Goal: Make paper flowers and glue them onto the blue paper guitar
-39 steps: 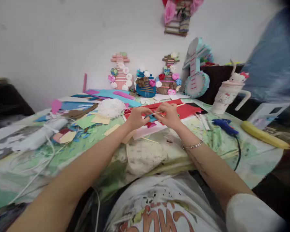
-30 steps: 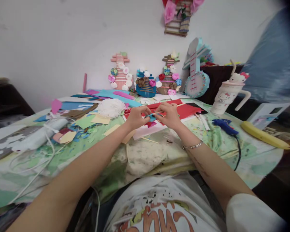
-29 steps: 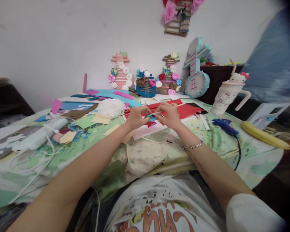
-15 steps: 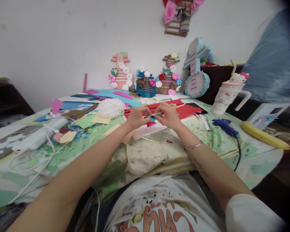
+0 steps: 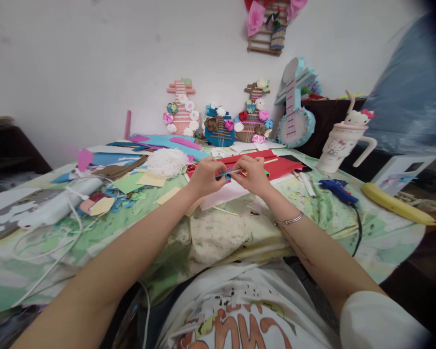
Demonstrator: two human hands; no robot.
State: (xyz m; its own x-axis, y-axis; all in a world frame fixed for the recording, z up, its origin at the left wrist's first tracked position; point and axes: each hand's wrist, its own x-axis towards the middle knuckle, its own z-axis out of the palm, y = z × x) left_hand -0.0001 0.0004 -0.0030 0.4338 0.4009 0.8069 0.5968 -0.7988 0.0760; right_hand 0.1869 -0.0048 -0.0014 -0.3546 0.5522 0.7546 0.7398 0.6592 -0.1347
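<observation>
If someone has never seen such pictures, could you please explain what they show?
No machine works here: you see a person's bare left hand and right hand. Every picture comes from one camera worn on the head, looking forward and down. The left hand pinches a small blue piece; the right holds a thin pale stick by it. Whether these touch is too small to tell. The cloth-covered table bears red sheets, white string, a blue glue gun, a banana and a handled cup. Colourful instrument shapes stand behind.

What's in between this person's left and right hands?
The head view shows a small blue piece and a thin pale stick between the left hand and the right hand.
</observation>
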